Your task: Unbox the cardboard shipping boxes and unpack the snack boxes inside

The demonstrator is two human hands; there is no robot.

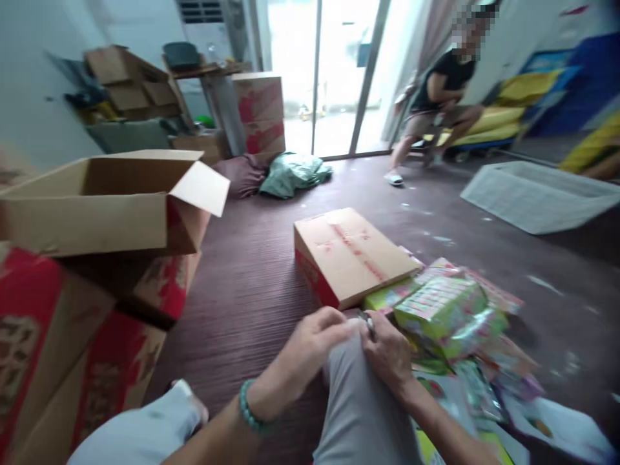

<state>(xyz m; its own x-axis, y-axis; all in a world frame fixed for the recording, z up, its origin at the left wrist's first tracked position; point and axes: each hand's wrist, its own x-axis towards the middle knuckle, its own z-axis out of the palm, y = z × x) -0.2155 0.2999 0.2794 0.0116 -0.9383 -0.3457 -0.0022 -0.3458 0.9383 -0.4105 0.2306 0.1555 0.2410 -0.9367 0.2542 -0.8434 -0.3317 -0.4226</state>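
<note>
My left hand (310,345), with a green bead bracelet (248,407) on its wrist, is over my grey-trousered knee (365,387). Its thumb and forefinger are pinched together; what is between them is blurred and pale. Beside it, my right hand (387,349) is curled around a small dark metallic thing (369,323), whose kind I cannot make out. The fingertips of both hands nearly meet. Just beyond them a closed cardboard box (358,252) with red printing lies on the floor. Colourful, shiny packages (443,307) are heaped to the right of my right hand.
An open carton (87,223) stands on red-printed boxes (29,342) at left. Green sacking (293,174) lies by the glass door. A person (445,90) sits at the back right, near a white basket (542,194). A yellow sleeve (593,145) shows at the right edge.
</note>
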